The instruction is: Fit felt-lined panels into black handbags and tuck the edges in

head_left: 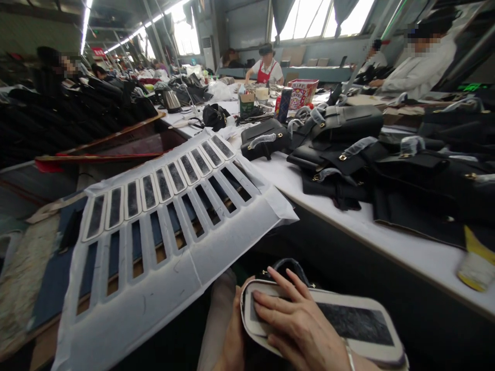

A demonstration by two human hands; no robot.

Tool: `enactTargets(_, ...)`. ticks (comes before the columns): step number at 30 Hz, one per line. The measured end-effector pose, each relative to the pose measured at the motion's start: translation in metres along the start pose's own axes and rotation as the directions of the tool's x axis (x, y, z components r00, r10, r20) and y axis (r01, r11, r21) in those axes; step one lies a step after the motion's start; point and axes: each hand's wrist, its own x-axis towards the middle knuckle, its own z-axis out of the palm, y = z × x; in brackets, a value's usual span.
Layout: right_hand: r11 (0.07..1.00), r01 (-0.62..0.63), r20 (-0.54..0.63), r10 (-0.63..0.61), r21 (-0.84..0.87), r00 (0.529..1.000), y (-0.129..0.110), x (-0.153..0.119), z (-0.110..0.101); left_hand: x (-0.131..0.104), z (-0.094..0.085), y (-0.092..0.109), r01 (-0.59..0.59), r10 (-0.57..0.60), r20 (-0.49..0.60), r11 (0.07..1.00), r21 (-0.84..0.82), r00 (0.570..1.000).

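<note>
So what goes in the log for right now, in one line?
right hand: flat on white-rimmed dark oblong pad | left hand: holding pad's end | beside: white slotted sheet

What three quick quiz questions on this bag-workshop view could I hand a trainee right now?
1. True or false: the right hand lies flat on the white-framed template.
2. Which hand grips that template's near end? A left hand B right hand
3. Fill in: the black handbags lie on the ___ table.

Key: 1 true; 2 A; 3 white.
</note>
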Motion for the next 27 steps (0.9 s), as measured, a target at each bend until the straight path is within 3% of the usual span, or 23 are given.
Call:
enactTargets(4,1.000,-0.009,0.017,0.008,0.025,1.000,-0.004,0.002,0.000,-0.003,0.007,0.008,0.055,-0.055,0.004,0.998,-0.031,0.999)
enactTargets(10,0.999,-0.002,-0.033,0.004,0.054,0.999,-0.002,0.002,0.008,-0.004,0.005,0.011,0.129,-0.120,0.110,0.989,-0.074,0.987)
enactTargets(17,0.996,-0.020,-0.062,0.026,0.092,0.998,-0.001,-0.002,0.014,-0.013,-0.014,0.018,0.145,-0.144,0.040,0.989,-0.017,0.989)
enactTargets(22,0.994,-0.023,-0.081,0.031,0.106,0.996,-0.002,-0.002,0.014,-0.016,-0.011,0.027,0.181,-0.183,0.029,0.982,0.052,0.983)
enactTargets(27,0.992,-0.008,-0.080,0.018,0.129,0.997,-0.001,-0.003,0.012,-0.010,-0.020,0.022,0.177,-0.166,-0.094,0.978,0.110,0.982)
